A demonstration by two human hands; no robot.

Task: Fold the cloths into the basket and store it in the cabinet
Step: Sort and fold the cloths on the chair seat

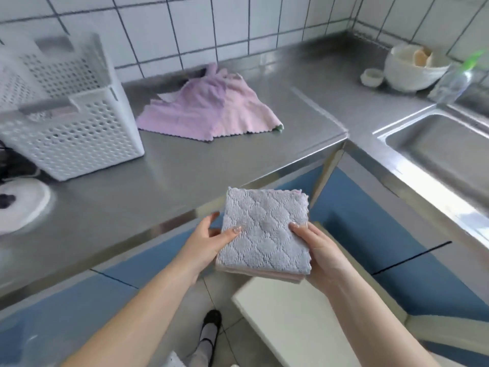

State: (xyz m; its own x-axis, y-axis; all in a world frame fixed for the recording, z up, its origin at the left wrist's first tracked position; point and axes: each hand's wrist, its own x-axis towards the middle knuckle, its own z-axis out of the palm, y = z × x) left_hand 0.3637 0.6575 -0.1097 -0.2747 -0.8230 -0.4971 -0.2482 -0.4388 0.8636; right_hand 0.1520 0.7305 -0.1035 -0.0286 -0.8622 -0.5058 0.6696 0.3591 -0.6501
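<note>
Folded cloths (pixel 264 234), one square stack with a grey quilted microfibre layer on top and at least one pink layer at the lower edge, are held in the air in front of the stainless-steel counter (pixel 164 176), clear of its front edge. Two hands hold the stack. Left hand (pixel 209 238) grips the left edge, thumb on top and fingers beneath. Right hand (pixel 315 247) grips the right edge in the same manner, thumb tip on the grey surface.

Unfolded cloths (pixel 211 109), two in view, one lilac and one pale pink, lie crumpled together on the counter near the tiled wall; a green corner shows beneath their right edge. One white perforated plastic basket (pixel 79 133) stands on the counter to the left of them, apart from them. Its contents cannot be determined.

One steel sink (pixel 439 154) is set in the adjoining counter on the right. Behind it stand one large white bowl (pixel 412 72), one small white cup (pixel 371 76) beside the bowl, and one clear bottle (pixel 455 83) with a green top.
</note>
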